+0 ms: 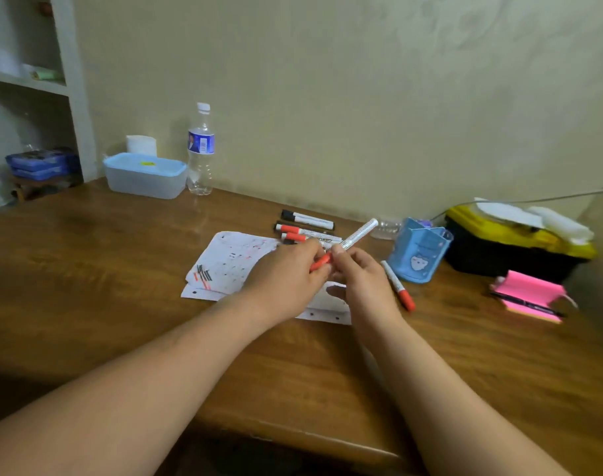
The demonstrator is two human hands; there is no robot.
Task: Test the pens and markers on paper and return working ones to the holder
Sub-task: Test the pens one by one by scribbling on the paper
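A: In the head view, why are both hands on one marker [356, 237]?

B: I think it is because of the cap. The left hand [289, 269] has its fingers curled around the red cap [322, 262], and the right hand [358, 273] pinches the white barrel between thumb and forefinger. One hand holds firm, the other pulls or pushes. Whether the cap goes off or on, I cannot tell.

A: Where is it exactly?

B: In the air, above the near right part of the paper [231, 262]. The paper lies on the table [121, 269] and already carries red and black marks, so the testing place is directly under it.

A: Which way does it point?

B: Its long axis goes diagonally, from low left to high right. The capped end looks toward the left hand; the white back end rises toward the blue holder [418, 250] and the wall.

A: And the others?

B: A second marker [396, 285] lies just beside the right hand, its red cap toward the person. A few more markers [303, 229] lie side by side behind the paper, caps to the left. Perhaps these are tested and untested groups, but this is only my guess.
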